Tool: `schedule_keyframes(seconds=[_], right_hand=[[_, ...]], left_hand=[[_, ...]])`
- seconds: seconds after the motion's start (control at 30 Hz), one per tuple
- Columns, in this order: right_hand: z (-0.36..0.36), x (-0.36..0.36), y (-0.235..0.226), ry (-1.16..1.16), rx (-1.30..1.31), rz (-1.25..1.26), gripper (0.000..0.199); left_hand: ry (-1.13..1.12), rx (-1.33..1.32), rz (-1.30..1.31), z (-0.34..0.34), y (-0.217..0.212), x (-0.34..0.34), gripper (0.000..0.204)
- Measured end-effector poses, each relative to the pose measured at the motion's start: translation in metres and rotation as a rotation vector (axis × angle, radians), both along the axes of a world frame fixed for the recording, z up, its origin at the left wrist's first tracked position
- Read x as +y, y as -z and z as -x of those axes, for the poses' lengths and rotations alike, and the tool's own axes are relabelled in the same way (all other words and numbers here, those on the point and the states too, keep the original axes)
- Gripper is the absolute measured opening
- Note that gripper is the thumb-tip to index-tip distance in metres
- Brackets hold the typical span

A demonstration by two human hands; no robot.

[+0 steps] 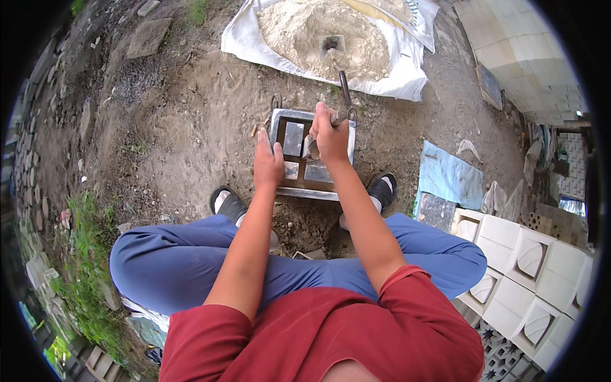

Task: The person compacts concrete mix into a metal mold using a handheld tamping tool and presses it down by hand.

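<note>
Two hands are seen over a square metal mould (289, 184) lying on the dirt at the frame's centre. The left hand (268, 163) is laid flat, fingers together, on the mould's left edge. The right hand (331, 135) is closed around a trowel (344, 89) handle. A heap of pale sand (321, 35) on white sheeting (407, 79) is seen at the top, white cast blocks (528, 267) at lower right.
</note>
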State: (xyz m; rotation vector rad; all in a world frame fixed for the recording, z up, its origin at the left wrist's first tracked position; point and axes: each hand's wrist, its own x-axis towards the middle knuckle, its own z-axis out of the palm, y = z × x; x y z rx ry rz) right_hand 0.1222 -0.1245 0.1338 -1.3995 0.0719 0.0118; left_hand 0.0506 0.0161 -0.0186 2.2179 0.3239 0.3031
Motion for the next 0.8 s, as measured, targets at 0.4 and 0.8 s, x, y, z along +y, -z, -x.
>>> schedule_keyframes(seconds=[0.4, 0.8], right_hand=[[0.006, -0.010, -0.014, 0.027, 0.025, -0.031, 0.048], [0.013, -0.005, -0.026, 0.077, -0.046, -0.066, 0.048]], left_hand=[[-0.059, 0.359, 0.206, -0.005, -0.026, -0.007, 0.054], [-0.056, 0.297, 0.191, -0.003, -0.023, -0.004, 0.047]])
